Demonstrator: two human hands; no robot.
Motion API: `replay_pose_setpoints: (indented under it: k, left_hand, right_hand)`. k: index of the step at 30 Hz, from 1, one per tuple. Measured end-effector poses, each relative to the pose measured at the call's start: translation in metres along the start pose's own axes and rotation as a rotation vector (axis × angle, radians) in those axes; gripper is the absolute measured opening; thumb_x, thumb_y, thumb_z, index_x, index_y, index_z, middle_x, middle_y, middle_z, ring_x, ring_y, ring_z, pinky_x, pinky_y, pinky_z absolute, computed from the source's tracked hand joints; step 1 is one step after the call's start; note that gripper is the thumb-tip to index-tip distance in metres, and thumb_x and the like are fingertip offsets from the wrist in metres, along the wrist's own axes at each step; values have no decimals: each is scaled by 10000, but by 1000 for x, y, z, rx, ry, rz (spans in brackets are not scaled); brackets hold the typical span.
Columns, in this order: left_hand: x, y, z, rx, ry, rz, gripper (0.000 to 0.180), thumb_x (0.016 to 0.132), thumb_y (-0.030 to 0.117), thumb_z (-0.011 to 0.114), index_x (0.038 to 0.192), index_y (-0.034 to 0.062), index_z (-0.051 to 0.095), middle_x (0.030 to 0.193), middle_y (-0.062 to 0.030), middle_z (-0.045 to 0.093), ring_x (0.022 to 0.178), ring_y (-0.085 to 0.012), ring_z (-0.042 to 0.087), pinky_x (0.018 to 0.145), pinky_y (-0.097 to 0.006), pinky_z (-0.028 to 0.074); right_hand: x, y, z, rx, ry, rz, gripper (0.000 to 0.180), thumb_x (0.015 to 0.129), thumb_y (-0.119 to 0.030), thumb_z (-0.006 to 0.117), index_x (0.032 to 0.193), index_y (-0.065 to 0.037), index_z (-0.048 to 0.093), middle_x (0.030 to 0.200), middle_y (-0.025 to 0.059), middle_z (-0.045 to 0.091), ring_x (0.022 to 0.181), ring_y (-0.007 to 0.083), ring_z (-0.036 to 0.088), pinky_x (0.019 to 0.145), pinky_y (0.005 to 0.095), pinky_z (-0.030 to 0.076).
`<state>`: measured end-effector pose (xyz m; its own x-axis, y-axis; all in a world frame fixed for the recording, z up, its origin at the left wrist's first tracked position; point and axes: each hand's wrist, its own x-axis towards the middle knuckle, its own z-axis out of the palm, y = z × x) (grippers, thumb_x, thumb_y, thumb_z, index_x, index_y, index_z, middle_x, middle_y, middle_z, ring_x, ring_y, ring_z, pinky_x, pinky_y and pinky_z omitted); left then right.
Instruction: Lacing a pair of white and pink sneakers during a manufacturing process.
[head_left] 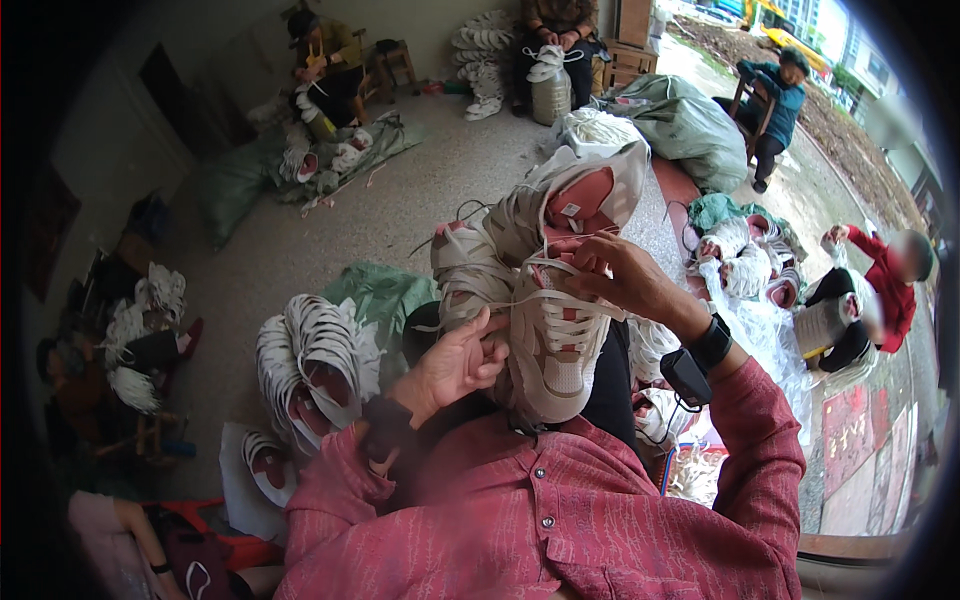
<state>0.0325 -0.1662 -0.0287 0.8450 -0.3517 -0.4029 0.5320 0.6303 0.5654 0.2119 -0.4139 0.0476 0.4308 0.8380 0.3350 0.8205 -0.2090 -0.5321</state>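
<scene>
A white and beige shoe upper with pink lining stands toe toward me over my lap, its front criss-crossed by a white shoelace. My right hand is closed at the upper's top eyelets, fingertips pinching the lace. To the left of the upper, my left hand has its palm partly turned up and its fingers curled at a strand of lace, which runs across to the eyelets. Just behind is a stack of similar uppers, with another pink-lined upper on top.
Nested white uppers lie on the floor at left, beside green sheeting. More uppers lie in clear plastic at right. A large green sack rests behind. Several people sit around, some handling uppers; one sits on a chair outside.
</scene>
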Motion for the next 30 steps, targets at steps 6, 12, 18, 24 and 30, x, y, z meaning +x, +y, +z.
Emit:
replay_pose_setpoints:
  k: [6,12,18,24,30]
  left_hand:
    - [31,-7,-7,-286,-183,202,330,1011,396,564,1256,179,524,813,-12,550,583,-98,457,471,-213,346]
    - [37,23,-9,-352,-172,498,281,1026,283,558,1204,65,570,721,36,448,578,-68,416,511,-221,375]
    - [-7,49,-7,9,-77,767,339,1039,303,533,1211,15,583,808,28,521,636,-63,463,582,-224,417]
    - [-31,56,1,238,71,1032,328,1037,298,536,1163,14,640,1059,-44,648,790,-116,558,846,-286,504]
    - [-61,61,-32,-140,-220,941,454,1020,202,563,1401,-12,439,842,-2,569,848,-140,581,885,-318,518]
  right_hand:
    - [6,-1,11,175,-28,219,138,868,-153,712,924,-36,665,889,114,653,771,242,647,664,357,508]
    - [3,20,20,-61,68,80,79,969,-93,592,971,-14,594,869,99,630,759,208,628,667,331,500]
    - [18,11,27,-133,67,262,175,1005,-195,545,1011,-21,564,869,151,642,765,278,651,671,371,494]
    - [18,-4,10,-71,-11,252,186,973,-203,563,986,-41,655,1094,170,646,924,372,661,782,425,518]
    - [17,-33,-5,-66,-50,-33,104,872,-18,662,973,-40,668,936,111,638,827,281,644,705,364,516]
